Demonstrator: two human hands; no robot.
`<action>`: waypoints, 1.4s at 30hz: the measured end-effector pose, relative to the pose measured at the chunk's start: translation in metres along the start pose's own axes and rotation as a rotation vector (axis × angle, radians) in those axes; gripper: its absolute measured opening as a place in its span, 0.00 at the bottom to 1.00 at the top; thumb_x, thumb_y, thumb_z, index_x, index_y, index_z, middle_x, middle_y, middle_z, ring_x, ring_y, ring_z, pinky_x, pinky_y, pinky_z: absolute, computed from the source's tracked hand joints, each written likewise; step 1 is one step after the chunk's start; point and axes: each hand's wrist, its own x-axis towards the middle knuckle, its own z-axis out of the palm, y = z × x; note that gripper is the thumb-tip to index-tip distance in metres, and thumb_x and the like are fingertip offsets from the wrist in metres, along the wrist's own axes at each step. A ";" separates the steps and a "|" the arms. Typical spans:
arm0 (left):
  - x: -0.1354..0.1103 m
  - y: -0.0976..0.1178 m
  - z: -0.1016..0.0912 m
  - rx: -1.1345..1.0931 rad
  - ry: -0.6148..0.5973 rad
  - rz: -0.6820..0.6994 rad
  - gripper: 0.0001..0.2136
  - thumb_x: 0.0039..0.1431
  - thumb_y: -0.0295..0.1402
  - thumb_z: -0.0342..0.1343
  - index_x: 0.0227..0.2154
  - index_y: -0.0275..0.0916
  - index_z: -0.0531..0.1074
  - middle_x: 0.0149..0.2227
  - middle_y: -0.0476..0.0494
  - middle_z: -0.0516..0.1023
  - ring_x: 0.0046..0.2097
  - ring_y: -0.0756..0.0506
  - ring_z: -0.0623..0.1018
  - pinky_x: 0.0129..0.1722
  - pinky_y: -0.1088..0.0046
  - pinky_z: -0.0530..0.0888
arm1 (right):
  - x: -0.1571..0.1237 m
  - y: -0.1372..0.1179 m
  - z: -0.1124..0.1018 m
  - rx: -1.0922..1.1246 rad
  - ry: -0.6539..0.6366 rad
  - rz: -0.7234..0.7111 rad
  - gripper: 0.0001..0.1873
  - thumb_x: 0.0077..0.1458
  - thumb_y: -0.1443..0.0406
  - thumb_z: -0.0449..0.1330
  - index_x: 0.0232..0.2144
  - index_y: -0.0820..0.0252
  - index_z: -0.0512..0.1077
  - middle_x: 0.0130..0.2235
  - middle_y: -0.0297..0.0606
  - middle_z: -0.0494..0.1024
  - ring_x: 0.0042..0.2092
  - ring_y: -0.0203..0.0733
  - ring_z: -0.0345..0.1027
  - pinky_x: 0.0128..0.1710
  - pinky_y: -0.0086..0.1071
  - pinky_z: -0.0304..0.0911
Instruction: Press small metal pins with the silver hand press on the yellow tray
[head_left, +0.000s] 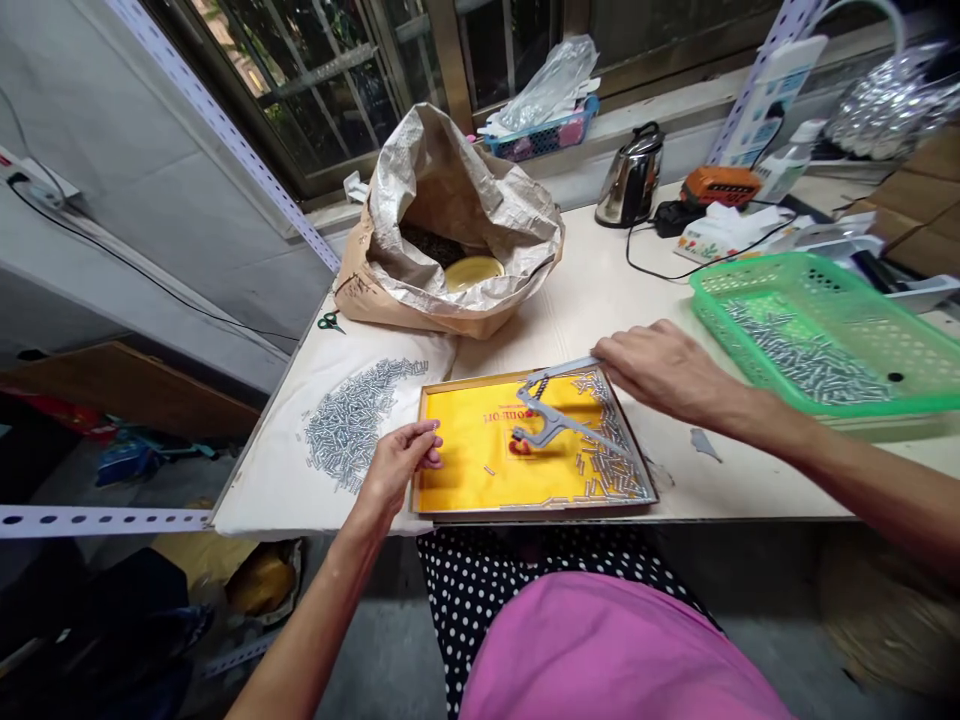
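My right hand (660,370) is closed around the upper handle of a pair of grey pliers (559,425). The jaws point left over a shallow yellow-bottomed tray (457,470), and the lower handle hangs free over the metal pieces. At the tray's left edge is my left hand (397,462), thumb and fingers pressed together; whatever they pinch, if anything, is too small to make out. Small silvery metal pins (611,465) lie heaped along the tray's right side, with a single one near its middle. More pins (352,420) are piled on white cloth at the left.
Behind the tray stands a big open sack (450,310) with a yellow bowl inside. A green basket (825,400) at right holds more pins. Green-handled scissors (331,321), a steel kettle (630,180) and an orange device (720,186) are farther back.
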 end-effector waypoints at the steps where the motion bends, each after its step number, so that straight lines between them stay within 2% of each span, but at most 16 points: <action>1: 0.000 -0.002 0.005 0.001 -0.023 -0.011 0.21 0.45 0.40 0.67 0.39 0.33 0.73 0.30 0.48 0.77 0.26 0.53 0.74 0.31 0.74 0.75 | 0.006 -0.008 0.003 0.017 -0.016 -0.010 0.12 0.66 0.65 0.46 0.36 0.57 0.68 0.33 0.41 0.76 0.35 0.44 0.64 0.37 0.39 0.47; 5: -0.003 -0.017 0.022 0.136 -0.092 -0.069 0.13 0.53 0.40 0.64 0.32 0.35 0.72 0.29 0.46 0.78 0.27 0.51 0.78 0.30 0.74 0.76 | 0.030 -0.032 0.011 -0.001 -0.003 0.020 0.13 0.66 0.67 0.44 0.37 0.59 0.69 0.35 0.43 0.77 0.36 0.45 0.64 0.38 0.39 0.46; 8: -0.008 -0.029 0.041 0.205 -0.036 -0.161 0.10 0.60 0.36 0.59 0.30 0.36 0.68 0.26 0.48 0.77 0.25 0.51 0.78 0.28 0.76 0.76 | 0.036 -0.031 0.009 -0.009 0.065 0.075 0.14 0.67 0.66 0.44 0.38 0.59 0.69 0.36 0.43 0.77 0.37 0.46 0.64 0.37 0.39 0.45; 10: -0.014 -0.032 0.059 0.138 -0.037 -0.189 0.08 0.64 0.34 0.56 0.31 0.37 0.67 0.27 0.46 0.78 0.27 0.51 0.79 0.31 0.76 0.77 | 0.035 -0.026 0.006 -0.002 0.116 0.100 0.14 0.68 0.64 0.44 0.39 0.60 0.69 0.36 0.44 0.77 0.37 0.46 0.64 0.37 0.39 0.46; 13: -0.020 -0.030 0.083 -0.055 -0.210 -0.198 0.08 0.65 0.36 0.55 0.34 0.36 0.67 0.34 0.40 0.81 0.33 0.49 0.82 0.38 0.72 0.78 | 0.031 -0.019 0.001 -0.001 0.169 0.146 0.14 0.67 0.64 0.45 0.40 0.61 0.70 0.37 0.44 0.77 0.38 0.46 0.64 0.37 0.39 0.46; 15: -0.020 -0.030 0.089 -0.060 -0.261 -0.156 0.09 0.66 0.38 0.54 0.36 0.36 0.68 0.36 0.38 0.81 0.34 0.47 0.82 0.39 0.68 0.79 | 0.028 -0.017 -0.001 0.000 0.188 0.173 0.14 0.67 0.65 0.45 0.40 0.61 0.70 0.38 0.44 0.77 0.38 0.46 0.65 0.37 0.39 0.46; 17: -0.016 -0.034 0.083 0.135 -0.154 -0.005 0.08 0.66 0.35 0.52 0.37 0.35 0.70 0.35 0.38 0.80 0.35 0.46 0.81 0.40 0.66 0.78 | 0.027 -0.016 0.000 0.014 0.194 0.175 0.13 0.66 0.65 0.46 0.40 0.61 0.70 0.38 0.45 0.77 0.39 0.46 0.65 0.38 0.39 0.46; 19: -0.010 -0.042 0.070 0.477 -0.004 0.229 0.06 0.65 0.30 0.52 0.36 0.35 0.73 0.36 0.38 0.79 0.39 0.43 0.79 0.44 0.63 0.76 | 0.027 -0.017 0.003 0.033 0.171 0.149 0.14 0.67 0.65 0.46 0.40 0.61 0.70 0.37 0.44 0.77 0.39 0.46 0.64 0.38 0.39 0.45; 21: -0.007 -0.049 0.057 0.825 0.068 0.434 0.07 0.63 0.27 0.52 0.35 0.36 0.75 0.38 0.38 0.76 0.44 0.41 0.76 0.46 0.61 0.75 | 0.030 -0.020 0.009 0.052 0.128 0.104 0.15 0.68 0.65 0.45 0.40 0.61 0.70 0.37 0.44 0.77 0.38 0.45 0.64 0.38 0.39 0.45; 24: -0.009 -0.054 0.050 1.186 0.024 0.576 0.09 0.65 0.25 0.50 0.38 0.37 0.76 0.40 0.38 0.75 0.45 0.40 0.74 0.45 0.63 0.74 | 0.036 -0.025 0.019 0.078 0.072 0.033 0.15 0.68 0.66 0.44 0.40 0.61 0.70 0.38 0.43 0.77 0.39 0.45 0.64 0.39 0.39 0.45; 27: -0.013 -0.052 0.050 1.353 -0.074 0.600 0.10 0.64 0.23 0.49 0.38 0.37 0.75 0.41 0.37 0.75 0.45 0.41 0.73 0.44 0.65 0.74 | 0.041 -0.031 0.030 0.112 0.050 -0.006 0.14 0.67 0.68 0.44 0.40 0.59 0.70 0.38 0.42 0.77 0.39 0.45 0.63 0.40 0.39 0.45; 29: -0.012 -0.050 0.049 1.320 -0.112 0.580 0.10 0.64 0.23 0.49 0.35 0.37 0.75 0.40 0.38 0.76 0.45 0.41 0.74 0.44 0.65 0.74 | 0.043 -0.033 0.036 0.130 0.050 -0.014 0.13 0.67 0.68 0.45 0.39 0.59 0.69 0.38 0.42 0.77 0.39 0.45 0.62 0.40 0.39 0.45; 31: -0.007 -0.049 0.046 1.141 -0.083 0.533 0.09 0.64 0.25 0.50 0.34 0.37 0.76 0.38 0.39 0.78 0.44 0.42 0.75 0.45 0.66 0.73 | 0.045 -0.033 0.041 0.139 0.044 -0.019 0.13 0.68 0.68 0.44 0.38 0.58 0.69 0.38 0.42 0.77 0.39 0.45 0.62 0.41 0.39 0.45; 34: 0.004 -0.047 0.040 0.714 0.001 0.314 0.09 0.62 0.33 0.55 0.35 0.36 0.78 0.34 0.42 0.80 0.35 0.45 0.78 0.39 0.69 0.74 | 0.048 -0.031 0.046 0.165 0.026 -0.043 0.14 0.69 0.67 0.43 0.38 0.58 0.68 0.38 0.41 0.77 0.38 0.44 0.62 0.41 0.39 0.45; 37: 0.014 -0.043 0.039 0.395 0.021 0.115 0.14 0.56 0.41 0.59 0.34 0.34 0.79 0.29 0.44 0.80 0.27 0.47 0.75 0.30 0.72 0.73 | 0.051 -0.028 0.048 0.214 0.025 -0.086 0.15 0.70 0.65 0.42 0.38 0.58 0.68 0.37 0.40 0.76 0.38 0.43 0.61 0.40 0.38 0.46; 42: 0.020 -0.034 0.043 0.449 0.042 0.223 0.13 0.52 0.41 0.61 0.31 0.36 0.81 0.31 0.42 0.82 0.33 0.45 0.79 0.35 0.72 0.74 | 0.059 -0.023 0.051 0.321 0.041 -0.199 0.15 0.70 0.63 0.42 0.36 0.57 0.66 0.36 0.37 0.75 0.36 0.41 0.60 0.40 0.37 0.46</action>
